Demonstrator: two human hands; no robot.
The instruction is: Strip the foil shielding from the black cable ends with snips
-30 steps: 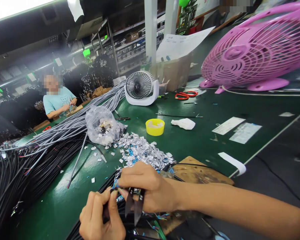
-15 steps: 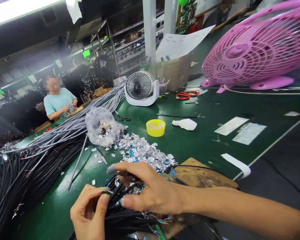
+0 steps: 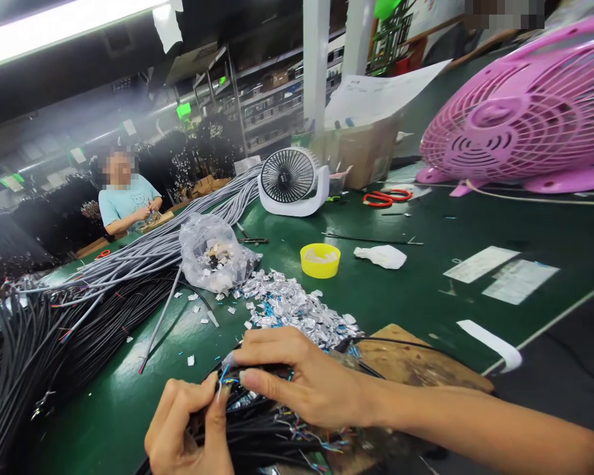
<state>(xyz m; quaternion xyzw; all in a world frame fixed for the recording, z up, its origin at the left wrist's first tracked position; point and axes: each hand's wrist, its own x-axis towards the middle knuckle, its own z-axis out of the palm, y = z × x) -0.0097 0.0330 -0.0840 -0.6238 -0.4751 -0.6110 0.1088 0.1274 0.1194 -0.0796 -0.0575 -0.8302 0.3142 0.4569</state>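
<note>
My left hand [image 3: 185,422] is closed, thumb and forefinger pinching thin stripped wires [image 3: 224,377], blue, white and yellow, at a cable's end. Touching the same end from the right is my right hand [image 3: 297,376], its thumb and forefinger closed around the wires. Its other fingers are partly hidden behind. Below both hands lies a bundle of black cables [image 3: 257,432], several of them ending in bare coloured wires. A heap of silver foil scraps [image 3: 297,307] with blue bits is just beyond my right hand.
A wooden board [image 3: 416,359] lies under my right forearm. Beyond are a plastic bag of scraps [image 3: 212,247], a yellow tub [image 3: 319,260], a white fan [image 3: 292,181], red-handled scissors [image 3: 387,196] and a pink fan [image 3: 519,112]. Grey cables [image 3: 153,247] and black cables [image 3: 99,323] fill the left. A co-worker [image 3: 129,198] sits far left.
My right hand has come down and left, closing its spread fingers onto the wires at my left fingertips. The view has shifted slightly, so the table things appear further right.
</note>
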